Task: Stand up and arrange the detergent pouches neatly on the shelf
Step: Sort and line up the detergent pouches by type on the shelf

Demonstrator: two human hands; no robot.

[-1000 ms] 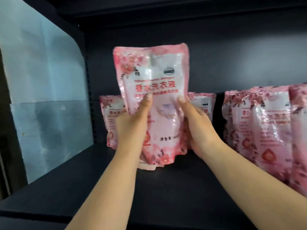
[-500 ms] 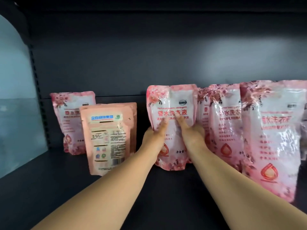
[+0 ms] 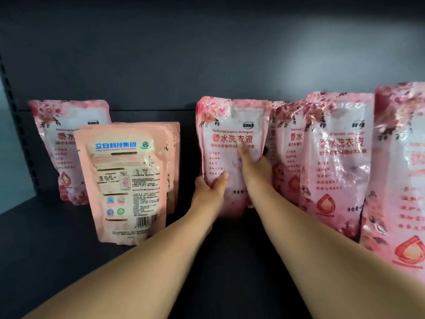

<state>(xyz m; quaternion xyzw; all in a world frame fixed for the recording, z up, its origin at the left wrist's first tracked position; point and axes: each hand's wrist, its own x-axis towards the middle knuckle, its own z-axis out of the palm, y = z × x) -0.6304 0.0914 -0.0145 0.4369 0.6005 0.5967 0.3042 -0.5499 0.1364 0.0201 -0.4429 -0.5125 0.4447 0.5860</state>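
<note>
Both hands grasp the middle pouch (image 3: 232,143) upright on the shelf (image 3: 57,238): left hand (image 3: 208,192) at its lower edge, right hand (image 3: 255,169) steadying the front, likely squaring it beside the right-hand row (image 3: 340,157). The backward pouch (image 3: 125,180) faces away.

Dark back panel (image 3: 161,65); pale side wall (image 3: 13,157).

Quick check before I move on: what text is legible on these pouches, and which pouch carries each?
"Perfumed laundry detergent": held pouch, gripped by left hand and right hand.
"香水洗衣液": same pouch, and on the front-facing pouch to its right.
"立白科技集团": top of the back-facing pouch.
Fine print, barcode digits and red bullet lines: too small or blurred.
</note>
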